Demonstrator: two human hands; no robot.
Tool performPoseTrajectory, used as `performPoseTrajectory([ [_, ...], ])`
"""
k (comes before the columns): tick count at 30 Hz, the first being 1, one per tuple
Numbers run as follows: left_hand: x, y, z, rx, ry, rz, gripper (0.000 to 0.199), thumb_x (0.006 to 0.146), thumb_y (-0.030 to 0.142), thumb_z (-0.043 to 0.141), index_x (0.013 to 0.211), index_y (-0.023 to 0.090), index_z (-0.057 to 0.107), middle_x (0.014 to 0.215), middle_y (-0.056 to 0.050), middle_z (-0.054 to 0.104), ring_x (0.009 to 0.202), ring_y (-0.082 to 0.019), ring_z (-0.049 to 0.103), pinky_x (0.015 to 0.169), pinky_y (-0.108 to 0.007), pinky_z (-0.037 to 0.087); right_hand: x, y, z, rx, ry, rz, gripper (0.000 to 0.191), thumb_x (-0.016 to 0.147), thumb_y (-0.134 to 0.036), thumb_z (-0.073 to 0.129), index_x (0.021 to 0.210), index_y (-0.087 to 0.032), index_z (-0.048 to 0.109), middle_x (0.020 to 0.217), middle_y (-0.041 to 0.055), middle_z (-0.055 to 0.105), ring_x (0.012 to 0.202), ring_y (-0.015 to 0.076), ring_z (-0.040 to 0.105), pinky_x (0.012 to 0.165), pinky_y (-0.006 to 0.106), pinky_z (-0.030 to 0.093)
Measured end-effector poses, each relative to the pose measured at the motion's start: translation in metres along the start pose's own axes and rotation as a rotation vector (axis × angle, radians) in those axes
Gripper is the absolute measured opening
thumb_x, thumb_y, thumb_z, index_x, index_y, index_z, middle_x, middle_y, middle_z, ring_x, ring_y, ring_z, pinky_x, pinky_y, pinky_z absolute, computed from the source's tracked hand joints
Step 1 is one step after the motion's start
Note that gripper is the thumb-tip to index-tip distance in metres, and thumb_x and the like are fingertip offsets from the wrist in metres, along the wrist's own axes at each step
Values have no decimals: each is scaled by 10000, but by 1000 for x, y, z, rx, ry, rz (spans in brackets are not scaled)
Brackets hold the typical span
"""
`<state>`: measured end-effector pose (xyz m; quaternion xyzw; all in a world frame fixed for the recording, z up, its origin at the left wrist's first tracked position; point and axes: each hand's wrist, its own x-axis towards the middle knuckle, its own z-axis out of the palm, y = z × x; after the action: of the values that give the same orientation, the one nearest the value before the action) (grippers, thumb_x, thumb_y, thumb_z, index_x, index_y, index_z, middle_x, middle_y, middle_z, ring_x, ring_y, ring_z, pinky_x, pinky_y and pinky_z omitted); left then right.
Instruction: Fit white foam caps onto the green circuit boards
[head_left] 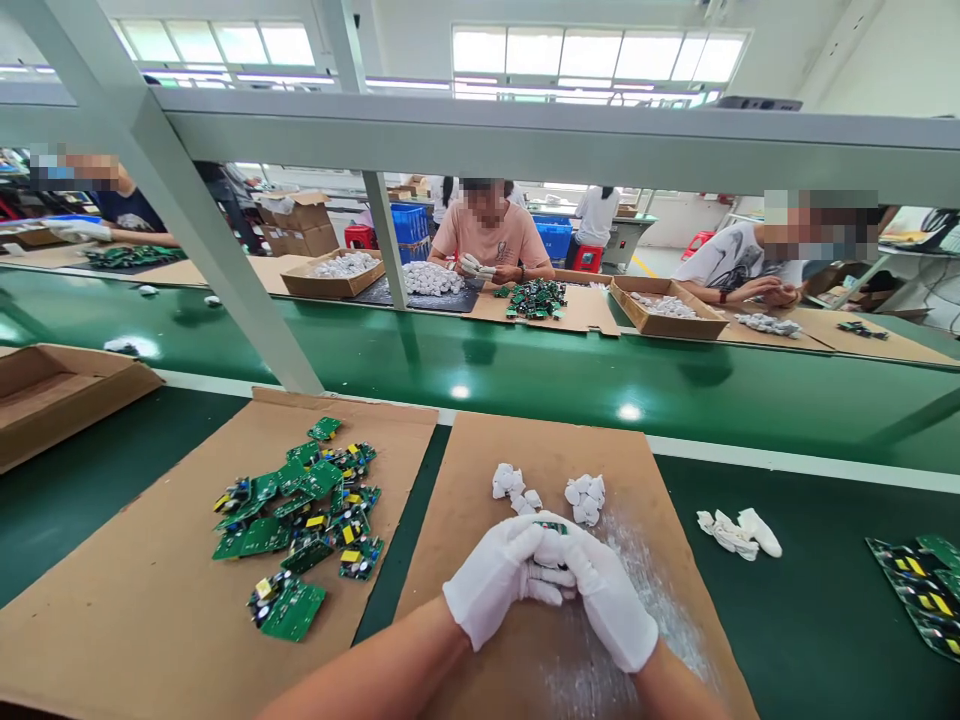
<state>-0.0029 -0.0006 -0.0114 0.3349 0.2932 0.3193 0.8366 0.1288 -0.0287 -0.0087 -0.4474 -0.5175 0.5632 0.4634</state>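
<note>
Both gloved hands are closing together at the 6 o'clock edge of the cardboard sheet point(480, 460): the left hand point(495, 580) and right hand point(600, 590) are gripping a small green circuit board point(553, 527), mostly hidden. White housings point(585, 498) are lying at 12 o'clock. Judged step: pressing board into housing; next calls for firm, even seating.

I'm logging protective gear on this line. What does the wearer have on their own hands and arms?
Both the left hand and the right hand wear plain white fabric gloves that cover the fingers and end at the wrists. No markings show on them. The forearms are bare: no sleeves, watch or wristband in view.
</note>
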Motion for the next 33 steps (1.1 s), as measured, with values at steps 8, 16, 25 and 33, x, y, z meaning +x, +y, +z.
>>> performPoseTrajectory([
  [8, -1, 3, 6, 73, 83, 5, 351, 685, 365, 672, 921, 118, 591, 737, -80, 640, 614, -139, 613, 553, -222, 468, -2, 8, -1, -176, 69, -51, 311, 864, -401, 465, 1110, -269, 601, 1105, 13, 650, 1032, 187, 579, 931, 298, 441],
  [16, -3, 5, 1, -40, -133, 62, 345, 787, 402, 553, 1021, 151, 590, 831, -66, 588, 706, -128, 588, 689, -281, 479, 0, 8, -5, -259, 94, -82, 374, 867, -433, 429, 1130, -214, 581, 1048, 47, 665, 981, 216, 597, 862, 319, 483],
  [25, -4, 9, 4, 81, -83, 45, 321, 764, 322, 596, 1026, 137, 598, 876, -94, 624, 730, -148, 608, 695, -286, 500, -1, 5, -7, -286, 38, -88, 381, 873, -423, 413, 1134, -204, 582, 1073, 62, 658, 959, 217, 602, 885, 350, 466],
  [33, -5, 7, 2, 155, -34, 46, 326, 732, 322, 639, 996, 137, 590, 873, -89, 635, 699, -136, 624, 585, -199, 492, -1, 11, -14, -437, 135, -13, 561, 823, -464, 488, 1312, -197, 421, 1129, 86, 636, 1101, 243, 543, 961, 386, 418],
])
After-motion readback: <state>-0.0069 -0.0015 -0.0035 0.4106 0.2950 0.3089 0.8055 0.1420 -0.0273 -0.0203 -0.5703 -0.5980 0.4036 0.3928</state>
